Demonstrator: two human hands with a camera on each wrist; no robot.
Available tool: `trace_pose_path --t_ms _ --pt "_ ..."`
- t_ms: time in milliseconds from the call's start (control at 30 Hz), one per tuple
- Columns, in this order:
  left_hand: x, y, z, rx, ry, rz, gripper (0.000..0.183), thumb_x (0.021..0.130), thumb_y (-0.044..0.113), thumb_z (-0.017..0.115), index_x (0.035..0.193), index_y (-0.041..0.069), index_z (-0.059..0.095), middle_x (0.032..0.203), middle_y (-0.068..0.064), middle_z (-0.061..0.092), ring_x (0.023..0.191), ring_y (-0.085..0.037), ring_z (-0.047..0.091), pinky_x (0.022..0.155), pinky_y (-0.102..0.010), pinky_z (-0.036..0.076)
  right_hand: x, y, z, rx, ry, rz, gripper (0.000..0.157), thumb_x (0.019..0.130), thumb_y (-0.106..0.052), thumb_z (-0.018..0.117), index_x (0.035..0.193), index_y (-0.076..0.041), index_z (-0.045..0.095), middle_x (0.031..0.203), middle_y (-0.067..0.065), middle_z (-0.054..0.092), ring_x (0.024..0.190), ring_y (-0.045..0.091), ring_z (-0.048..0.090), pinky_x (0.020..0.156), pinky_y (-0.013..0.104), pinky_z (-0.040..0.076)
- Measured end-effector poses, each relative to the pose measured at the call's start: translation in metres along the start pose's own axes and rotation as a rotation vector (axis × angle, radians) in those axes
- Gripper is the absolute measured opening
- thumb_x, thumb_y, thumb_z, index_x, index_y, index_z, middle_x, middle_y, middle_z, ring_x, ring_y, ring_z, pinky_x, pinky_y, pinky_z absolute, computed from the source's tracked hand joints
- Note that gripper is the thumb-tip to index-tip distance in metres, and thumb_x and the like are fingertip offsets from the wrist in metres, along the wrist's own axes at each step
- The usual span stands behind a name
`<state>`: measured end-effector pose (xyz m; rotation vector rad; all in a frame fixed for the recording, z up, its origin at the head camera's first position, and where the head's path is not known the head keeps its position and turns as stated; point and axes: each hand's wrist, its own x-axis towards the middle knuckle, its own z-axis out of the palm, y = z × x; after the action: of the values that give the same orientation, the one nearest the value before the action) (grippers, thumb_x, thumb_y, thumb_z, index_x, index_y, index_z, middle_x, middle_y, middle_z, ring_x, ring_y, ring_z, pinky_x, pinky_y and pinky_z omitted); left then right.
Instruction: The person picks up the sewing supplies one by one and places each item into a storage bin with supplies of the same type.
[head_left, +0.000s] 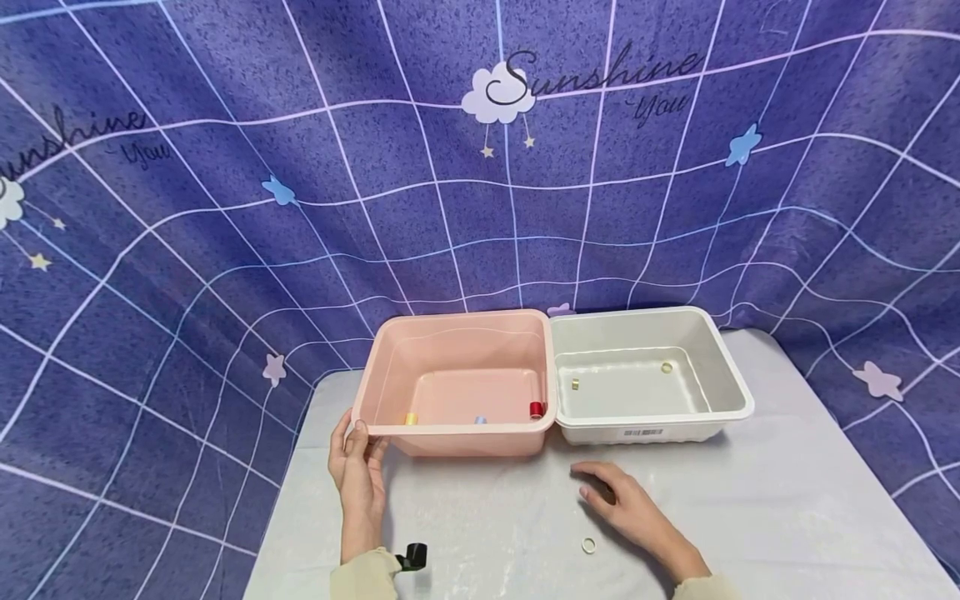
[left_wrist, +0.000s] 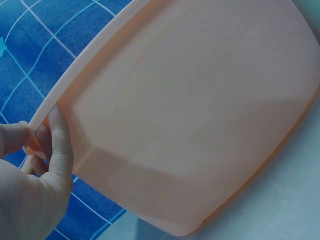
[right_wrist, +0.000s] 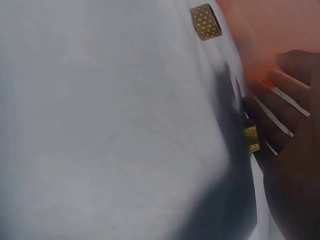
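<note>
My left hand (head_left: 357, 475) grips the front left corner of a pink plastic basin (head_left: 465, 430); the left wrist view shows thumb and fingers pinching its rim. Inside lie a yellow thread spool (head_left: 411, 419), a partly hidden light blue spool (head_left: 481, 421) and a red spool (head_left: 536, 409). My right hand (head_left: 626, 504) hovers over or rests on the table, fingers loosely bent, seemingly holding nothing. One ring (head_left: 588, 546) lies on the table beside it. The right wrist view shows two dimpled gold bands, like ring thimbles: one (right_wrist: 206, 22) apart, another (right_wrist: 252, 139) next to the hand; contact is unclear.
A white plastic basin (head_left: 652, 417) stands against the pink one's right side. It contains two small gold rings, one at left (head_left: 575, 384) and one farther back (head_left: 667, 367). A blue patterned curtain (head_left: 450, 208) hangs behind the pale-covered table (head_left: 480, 533).
</note>
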<state>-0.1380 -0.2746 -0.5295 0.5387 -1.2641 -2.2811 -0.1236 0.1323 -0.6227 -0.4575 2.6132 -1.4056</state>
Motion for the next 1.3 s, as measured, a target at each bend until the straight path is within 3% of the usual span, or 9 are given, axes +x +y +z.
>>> trace_pose_path --t_ms 467,700,1000,1200,1300 --pt "0.0 0.0 -0.001 -0.001 0.012 -0.008 0.056 0.104 0.021 0.064 0.155 0.008 0.044 0.13 -0.009 0.057 0.098 -0.012 0.066 0.079 -0.019 0.066 -0.018 0.008 0.003 -0.162 0.104 -0.13 0.037 0.094 -0.012 0.076 0.13 -0.024 0.071 0.129 -0.017 0.069 0.123 0.013 0.064 0.106 0.042 0.056" --pt "-0.001 0.0 0.0 0.008 0.009 -0.004 0.056 0.104 0.021 0.065 0.155 0.008 0.044 0.134 -0.01 0.056 0.103 -0.015 0.067 0.08 -0.019 0.066 -0.028 0.01 -0.002 -0.183 0.183 -0.202 0.041 0.09 0.001 0.076 0.126 -0.02 0.073 0.126 -0.013 0.071 0.118 0.012 0.065 0.1 0.034 0.058" --pt "0.0 0.001 0.001 -0.006 0.01 -0.003 0.056 0.104 0.02 0.064 0.155 0.007 0.044 0.134 -0.011 0.055 0.104 -0.016 0.067 0.08 -0.02 0.066 -0.035 0.014 -0.008 -0.18 0.168 -0.163 0.043 0.086 0.007 0.077 0.118 -0.022 0.075 0.121 -0.014 0.071 0.113 0.01 0.064 0.091 0.03 0.06" --pt "-0.001 0.001 0.001 -0.004 0.013 -0.009 0.054 0.104 0.02 0.065 0.153 0.01 0.046 0.133 -0.011 0.056 0.102 -0.016 0.067 0.08 -0.02 0.066 -0.032 0.019 -0.009 -0.158 0.201 -0.21 0.04 0.082 0.009 0.079 0.109 -0.02 0.076 0.112 -0.008 0.073 0.096 0.005 0.059 0.073 0.022 0.054" --pt "-0.001 0.001 0.001 -0.004 0.013 -0.01 0.054 0.104 0.021 0.065 0.154 0.01 0.046 0.133 -0.011 0.056 0.101 -0.015 0.067 0.081 -0.02 0.066 -0.03 0.02 -0.011 -0.144 0.191 -0.195 0.035 0.084 0.005 0.08 0.106 -0.021 0.076 0.107 -0.011 0.072 0.089 0.0 0.056 0.068 0.02 0.051"
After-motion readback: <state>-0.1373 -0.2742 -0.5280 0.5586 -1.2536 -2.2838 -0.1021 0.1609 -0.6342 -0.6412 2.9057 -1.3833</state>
